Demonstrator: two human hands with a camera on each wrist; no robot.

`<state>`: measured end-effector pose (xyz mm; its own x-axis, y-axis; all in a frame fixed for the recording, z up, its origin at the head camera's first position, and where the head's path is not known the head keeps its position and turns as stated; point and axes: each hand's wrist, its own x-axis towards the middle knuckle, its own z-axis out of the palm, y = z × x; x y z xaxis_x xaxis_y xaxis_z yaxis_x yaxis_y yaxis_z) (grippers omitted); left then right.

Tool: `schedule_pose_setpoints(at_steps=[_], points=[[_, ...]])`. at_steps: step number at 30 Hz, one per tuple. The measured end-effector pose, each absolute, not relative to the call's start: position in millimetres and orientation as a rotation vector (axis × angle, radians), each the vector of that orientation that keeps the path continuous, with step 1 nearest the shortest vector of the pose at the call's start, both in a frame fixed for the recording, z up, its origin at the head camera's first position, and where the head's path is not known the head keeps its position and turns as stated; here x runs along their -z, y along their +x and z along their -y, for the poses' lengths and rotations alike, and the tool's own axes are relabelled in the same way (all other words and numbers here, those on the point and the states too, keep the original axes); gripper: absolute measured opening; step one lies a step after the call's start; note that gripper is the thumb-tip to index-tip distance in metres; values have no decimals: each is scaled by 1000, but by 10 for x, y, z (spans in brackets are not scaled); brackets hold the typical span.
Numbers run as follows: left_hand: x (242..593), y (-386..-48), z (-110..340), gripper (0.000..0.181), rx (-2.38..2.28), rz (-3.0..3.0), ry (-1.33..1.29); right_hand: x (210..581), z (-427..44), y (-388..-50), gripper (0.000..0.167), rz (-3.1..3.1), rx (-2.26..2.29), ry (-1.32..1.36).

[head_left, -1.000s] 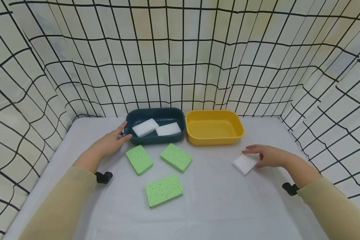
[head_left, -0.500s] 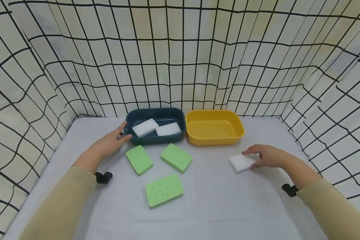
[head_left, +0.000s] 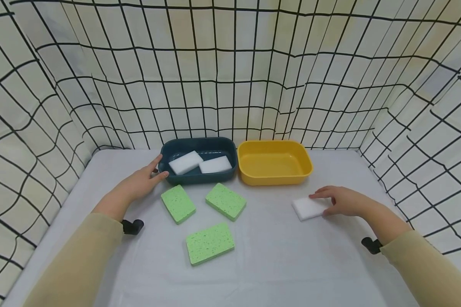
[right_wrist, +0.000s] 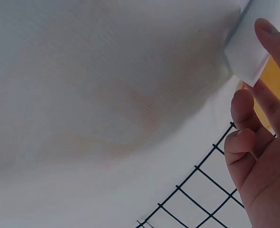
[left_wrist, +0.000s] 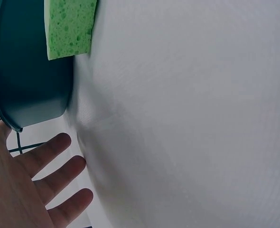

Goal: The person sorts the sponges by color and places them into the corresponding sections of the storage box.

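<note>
At the left end of the dark blue bin point(head_left: 197, 180), my left hand point(head_left: 132, 185) rests thumb and index finger against the rim. Its other fingers spread beside the bin point(left_wrist: 31, 80), as the left wrist view shows. My right hand point(head_left: 343, 201) pinches a white sponge point(head_left: 305, 209) by its right end, low over the cloth. In the right wrist view the thumb lies on one face of the white sponge point(right_wrist: 254, 42) and the index finger at its edge. Two white sponges point(head_left: 185, 163) point(head_left: 216, 165) lie inside the blue bin.
A yellow bin point(head_left: 270, 181) holding nothing stands right of the blue one. Three green sponges point(head_left: 178, 204) point(head_left: 226, 202) point(head_left: 210, 244) lie on the white cloth in front. Black wire mesh point(head_left: 234, 81) rises at the back and both sides.
The white sponge in my right hand has turned and shifted slightly left, its free end now pointing more to the left. My left hand has stayed against the blue bin.
</note>
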<state>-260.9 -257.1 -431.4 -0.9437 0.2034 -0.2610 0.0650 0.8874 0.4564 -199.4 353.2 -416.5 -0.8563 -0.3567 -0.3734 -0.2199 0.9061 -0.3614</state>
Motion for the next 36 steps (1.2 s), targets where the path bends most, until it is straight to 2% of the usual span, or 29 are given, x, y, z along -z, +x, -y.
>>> schedule_pose_setpoints(at_steps=[20, 36], points=[[4268, -2616, 2555, 84, -640, -2740, 200, 4022, -3491, -1938, 56, -2705, 514, -479], [4289, -2636, 2557, 85, -634, -2734, 206, 3752, -3118, -2020, 53, -2743, 544, -563]])
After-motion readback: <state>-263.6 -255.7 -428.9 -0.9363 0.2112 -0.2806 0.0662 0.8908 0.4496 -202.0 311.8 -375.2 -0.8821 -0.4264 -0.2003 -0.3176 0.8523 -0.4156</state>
